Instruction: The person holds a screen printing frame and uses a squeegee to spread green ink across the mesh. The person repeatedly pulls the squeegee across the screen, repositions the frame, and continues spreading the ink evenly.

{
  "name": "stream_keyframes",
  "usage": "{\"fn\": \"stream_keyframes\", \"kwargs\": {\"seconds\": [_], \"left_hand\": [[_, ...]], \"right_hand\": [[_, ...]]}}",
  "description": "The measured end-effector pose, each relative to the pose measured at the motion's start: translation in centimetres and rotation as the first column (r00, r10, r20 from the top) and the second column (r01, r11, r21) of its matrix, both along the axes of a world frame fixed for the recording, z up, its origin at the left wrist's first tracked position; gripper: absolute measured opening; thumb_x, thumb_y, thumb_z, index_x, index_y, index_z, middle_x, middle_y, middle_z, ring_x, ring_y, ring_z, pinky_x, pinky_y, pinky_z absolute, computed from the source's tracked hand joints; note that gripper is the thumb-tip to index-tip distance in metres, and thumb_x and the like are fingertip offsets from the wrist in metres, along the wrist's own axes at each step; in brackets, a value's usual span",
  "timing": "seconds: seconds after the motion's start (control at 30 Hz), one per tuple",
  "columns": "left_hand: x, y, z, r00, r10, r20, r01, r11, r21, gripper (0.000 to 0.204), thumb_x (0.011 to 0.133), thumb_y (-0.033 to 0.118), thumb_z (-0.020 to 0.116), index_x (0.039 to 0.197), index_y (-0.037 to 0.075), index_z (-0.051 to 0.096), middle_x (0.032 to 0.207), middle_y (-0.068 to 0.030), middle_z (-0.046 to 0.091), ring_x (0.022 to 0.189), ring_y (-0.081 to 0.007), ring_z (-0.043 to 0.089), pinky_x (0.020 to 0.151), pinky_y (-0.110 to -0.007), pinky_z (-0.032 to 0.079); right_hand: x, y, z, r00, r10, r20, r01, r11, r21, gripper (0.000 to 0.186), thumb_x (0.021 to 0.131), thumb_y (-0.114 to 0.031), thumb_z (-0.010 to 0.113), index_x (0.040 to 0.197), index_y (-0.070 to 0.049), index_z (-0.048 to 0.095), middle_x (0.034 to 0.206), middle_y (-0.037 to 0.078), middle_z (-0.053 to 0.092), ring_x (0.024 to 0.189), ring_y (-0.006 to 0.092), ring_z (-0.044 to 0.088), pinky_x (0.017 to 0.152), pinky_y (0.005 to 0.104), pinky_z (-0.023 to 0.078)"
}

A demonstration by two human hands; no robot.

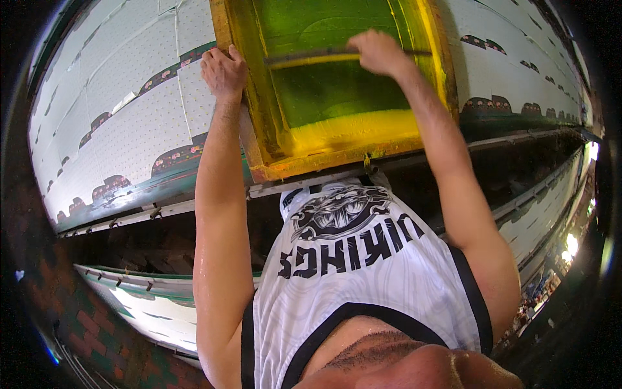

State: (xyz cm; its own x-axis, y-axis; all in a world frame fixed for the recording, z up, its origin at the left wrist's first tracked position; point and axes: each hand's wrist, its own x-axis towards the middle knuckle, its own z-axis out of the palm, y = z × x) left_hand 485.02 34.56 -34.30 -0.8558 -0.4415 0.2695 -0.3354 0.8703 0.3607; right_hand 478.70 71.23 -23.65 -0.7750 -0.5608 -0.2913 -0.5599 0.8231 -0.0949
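A screen printing frame with wooden sides and a green-yellow mesh lies on the fabric-covered table in front of me. My left hand is at the frame's left side, fingers curled and gripping its edge. Inside the frame, a long, thin squeegee spans the mesh from side to side. My right hand is closed on it, right of its middle, and hides that part. Yellow ink covers the near end of the mesh and smears the inner sides.
Pale dotted fabric with dark floral printed shapes covers the table on both sides of the frame. A metal rail with small pegs runs along the near edge. Behind me stands another long table. Brick floor shows at lower left.
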Motion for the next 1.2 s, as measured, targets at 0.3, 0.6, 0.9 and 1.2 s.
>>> {"fn": "stream_keyframes", "kwargs": {"seconds": [0.3, 0.6, 0.9, 1.2], "left_hand": [[0.6, -0.2, -0.2, 0.999, -0.029, 0.027, 0.029, 1.000, -0.011, 0.057, 0.100, 0.047, 0.067, 0.124, -0.006, 0.065, 0.130, -0.0226, 0.063, 0.126, -0.0407, 0.059, 0.107, -0.053, 0.048], [-0.3, 1.6, -1.4, 0.988, 0.136, 0.069, -0.141, 0.988, 0.061, 0.064, 0.103, 0.046, 0.063, 0.136, -0.009, 0.059, 0.140, -0.0249, 0.060, 0.136, -0.0425, 0.053, 0.115, -0.052, 0.045], [-1.0, 2.1, -0.5, 0.975, 0.183, 0.122, -0.184, 0.983, -0.005, 0.058, 0.102, 0.046, 0.066, 0.131, -0.005, 0.065, 0.136, -0.0239, 0.065, 0.133, -0.0414, 0.057, 0.114, -0.050, 0.046], [-1.2, 3.2, 1.1, 0.971, 0.177, 0.158, -0.181, 0.983, 0.011, 0.047, 0.105, 0.041, 0.065, 0.123, -0.002, 0.069, 0.127, -0.0207, 0.066, 0.133, -0.0405, 0.056, 0.113, -0.051, 0.045]], "right_hand": [[21.0, 3.3, -1.3, 0.986, -0.140, -0.091, 0.113, 0.960, -0.257, 0.028, 0.085, -0.005, 0.067, 0.111, -0.007, 0.076, 0.105, 0.018, 0.077, 0.104, 0.0414, 0.074, 0.090, 0.0528, 0.060], [20.3, 3.8, 1.3, 0.992, -0.028, 0.124, 0.036, 0.997, -0.063, 0.047, 0.081, 0.002, 0.070, 0.127, -0.005, 0.075, 0.114, 0.018, 0.077, 0.111, 0.0375, 0.074, 0.098, 0.0502, 0.059], [22.7, 11.9, 1.0, 0.953, 0.192, 0.233, -0.077, 0.900, -0.428, 0.058, 0.084, 0.002, 0.074, 0.141, -0.001, 0.065, 0.135, 0.019, 0.068, 0.124, 0.0395, 0.067, 0.109, 0.0475, 0.054], [11.3, 29.7, -1.6, 0.747, -0.662, 0.059, 0.637, 0.688, -0.349, 0.065, 0.099, -0.035, 0.077, 0.149, 0.003, 0.059, 0.149, 0.025, 0.063, 0.136, 0.0402, 0.062, 0.112, 0.0496, 0.052]]}}
